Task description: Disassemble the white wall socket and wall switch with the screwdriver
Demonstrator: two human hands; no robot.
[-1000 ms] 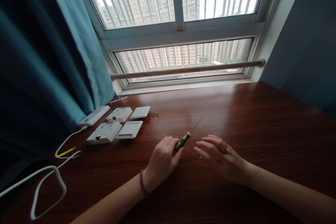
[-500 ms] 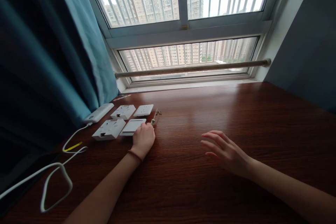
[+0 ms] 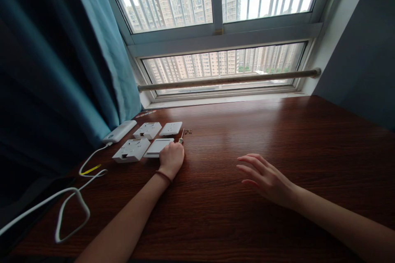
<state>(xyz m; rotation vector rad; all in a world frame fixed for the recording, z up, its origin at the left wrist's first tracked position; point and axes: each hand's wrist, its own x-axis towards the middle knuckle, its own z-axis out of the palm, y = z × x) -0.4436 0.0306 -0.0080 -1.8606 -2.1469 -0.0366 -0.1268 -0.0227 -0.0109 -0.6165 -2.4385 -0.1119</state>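
My left hand [image 3: 172, 157] is closed, its knuckles up, around the handle end of a screwdriver [image 3: 182, 136]. The shaft points away from me, and the fingertips are hidden. Just left of this hand lies a white switch panel [image 3: 158, 148], partly covered by it. Past the screwdriver tip are several small screws [image 3: 188, 131]. A white socket plate [image 3: 171, 128] and two white mounting boxes, one nearer [image 3: 132, 150] and one farther [image 3: 148, 130], sit to the left. My right hand [image 3: 268, 178] is open over the brown tabletop, fingers apart, holding nothing.
At the left a white power strip [image 3: 119, 132] trails a white cable [image 3: 88, 211]. A yellow strip [image 3: 91, 169] lies by the cable. A blue curtain [image 3: 114, 70] hangs beside the table [image 3: 234, 218], and a window with a rail [image 3: 231, 80] stands behind it.
The view has shifted slightly, moving the objects at left a little rightward in the picture. The screwdriver's angle differs slightly at my left hand. My right hand is almost unchanged.
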